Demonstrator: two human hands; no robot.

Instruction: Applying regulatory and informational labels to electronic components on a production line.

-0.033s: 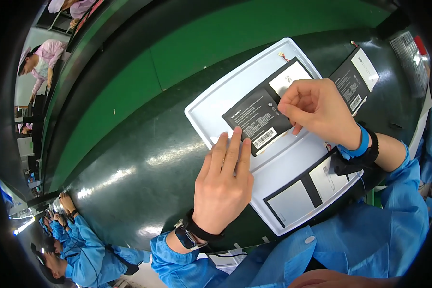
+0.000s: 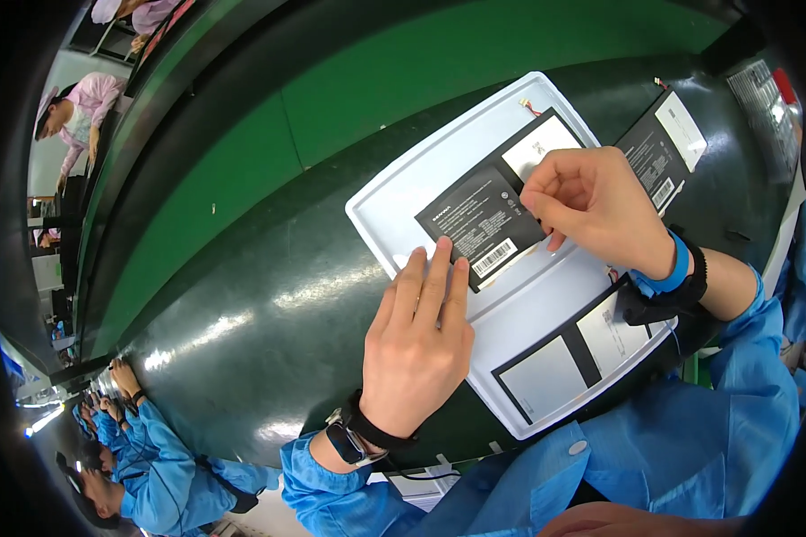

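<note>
A flat black battery pack [image 2: 470, 206] with a white label and a short wire connector lies tilted in a pale plastic tray [image 2: 488, 125]. My left hand [image 2: 416, 349] rests flat, its spread fingertips on the battery's near left corner. Over the battery's near edge hovers my right hand [image 2: 604, 206], thumb and index finger pinched together. Whatever that pinch holds is too small to make out. In the tray's nearer section lies a second battery pack [image 2: 539, 376], showing pale panels and a black band; my right wrist partly covers it.
Another black battery pack [image 2: 661, 148] lies on the dark table [image 2: 269, 331] right of the tray. A clear plastic container [image 2: 761, 112] stands at the far right. A raised green panel [image 2: 331, 107] runs along the back. Co-workers sit at left, one in blue [image 2: 157, 465].
</note>
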